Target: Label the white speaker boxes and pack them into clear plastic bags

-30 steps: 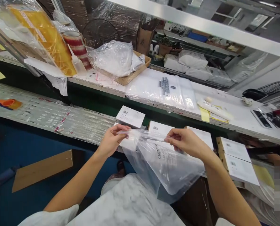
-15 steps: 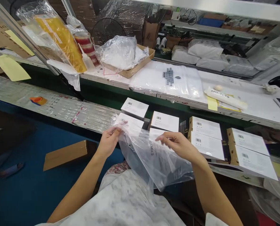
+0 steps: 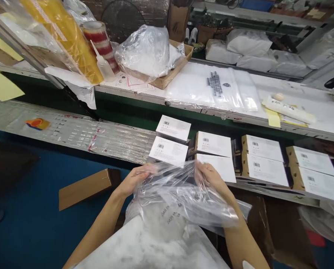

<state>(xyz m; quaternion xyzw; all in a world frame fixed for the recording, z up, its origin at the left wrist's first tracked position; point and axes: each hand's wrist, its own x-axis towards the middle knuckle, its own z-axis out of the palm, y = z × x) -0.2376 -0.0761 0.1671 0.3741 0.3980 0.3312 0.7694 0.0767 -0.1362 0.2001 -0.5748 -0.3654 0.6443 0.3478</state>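
A clear plastic bag [image 3: 180,200] with dark printed lettering hangs between my hands, in front of my body. My left hand [image 3: 135,178] pinches the bag's upper left edge. At its upper right edge, my right hand [image 3: 210,176] is closed on the film, the fingers partly behind it. The mouth edge is stretched between the two hands. Just beyond them stand white boxes with barcodes, the nearest being one white box [image 3: 169,150] and another white box [image 3: 218,166] on the lower ledge.
A stack of flat clear bags [image 3: 195,86] lies on the upper shelf. Beside it are a cardboard tray [image 3: 180,67] with plastic-wrapped items and tape rolls [image 3: 99,41]. An orange tape ring [image 3: 38,123] rests on the lower ledge. A cardboard box [image 3: 84,188] is on the blue floor.
The bag's mouth is now stretched wider between my hands, which have moved a little lower. My right hand has turned and closed around the film. The view has shifted slightly.
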